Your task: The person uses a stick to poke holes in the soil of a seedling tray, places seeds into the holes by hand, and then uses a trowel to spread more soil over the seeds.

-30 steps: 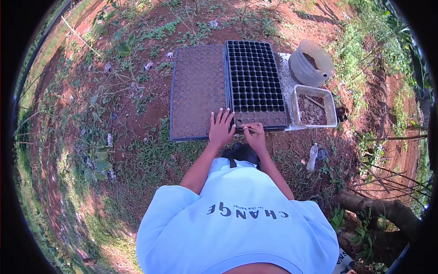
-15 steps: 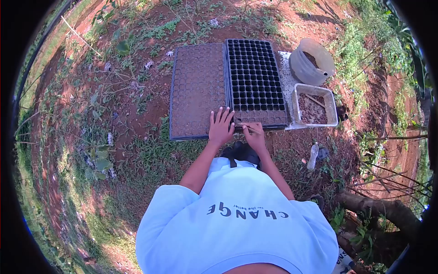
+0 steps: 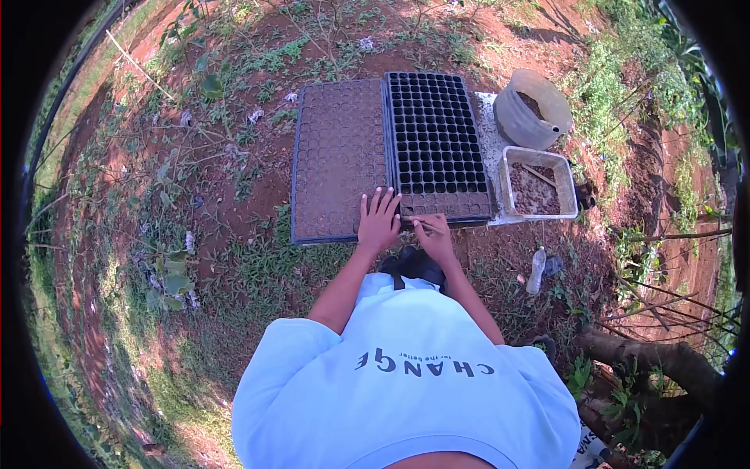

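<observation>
Held stick (image 3: 427, 226), tip indistinct (too small).

Sun-dappled red soil (image 3: 272, 160), patchy grass (image 3: 254, 266)

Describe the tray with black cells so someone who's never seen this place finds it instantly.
From the pale blue shirt, look up to the right hand. Just beyond it lies a long tray. Unlike the soil-covered tray on its left, most cells are black, with soil only at the near end.

The black rectangular gridded plastic tray (image 3: 436, 133) looks smooth. Brown granular soil (image 3: 461, 204) along its near edge looks rough and matt.
</observation>
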A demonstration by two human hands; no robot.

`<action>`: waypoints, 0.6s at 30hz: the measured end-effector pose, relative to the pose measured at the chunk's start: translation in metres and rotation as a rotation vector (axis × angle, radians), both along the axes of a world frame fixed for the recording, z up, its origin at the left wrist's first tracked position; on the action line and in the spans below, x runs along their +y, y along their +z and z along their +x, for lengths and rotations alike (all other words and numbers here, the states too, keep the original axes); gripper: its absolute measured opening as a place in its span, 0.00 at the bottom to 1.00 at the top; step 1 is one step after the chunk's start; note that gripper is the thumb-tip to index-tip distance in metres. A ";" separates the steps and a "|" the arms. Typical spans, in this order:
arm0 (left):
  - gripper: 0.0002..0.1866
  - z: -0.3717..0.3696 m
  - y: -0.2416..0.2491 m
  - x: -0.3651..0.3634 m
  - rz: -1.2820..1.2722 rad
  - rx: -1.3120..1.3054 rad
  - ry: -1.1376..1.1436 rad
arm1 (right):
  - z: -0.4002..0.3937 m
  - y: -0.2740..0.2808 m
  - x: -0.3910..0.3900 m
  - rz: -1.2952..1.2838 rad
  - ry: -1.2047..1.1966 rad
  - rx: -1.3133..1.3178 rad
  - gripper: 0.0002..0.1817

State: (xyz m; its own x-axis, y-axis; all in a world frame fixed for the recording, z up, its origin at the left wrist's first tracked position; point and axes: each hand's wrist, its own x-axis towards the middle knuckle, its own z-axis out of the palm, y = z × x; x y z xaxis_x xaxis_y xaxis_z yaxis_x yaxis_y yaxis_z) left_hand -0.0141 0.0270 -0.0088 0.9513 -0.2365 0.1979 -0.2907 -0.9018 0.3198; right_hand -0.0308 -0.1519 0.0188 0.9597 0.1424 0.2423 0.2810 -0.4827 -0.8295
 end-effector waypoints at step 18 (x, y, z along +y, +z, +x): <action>0.29 0.001 -0.003 0.000 0.004 -0.001 0.007 | 0.004 -0.003 0.003 -0.084 -0.106 -0.136 0.08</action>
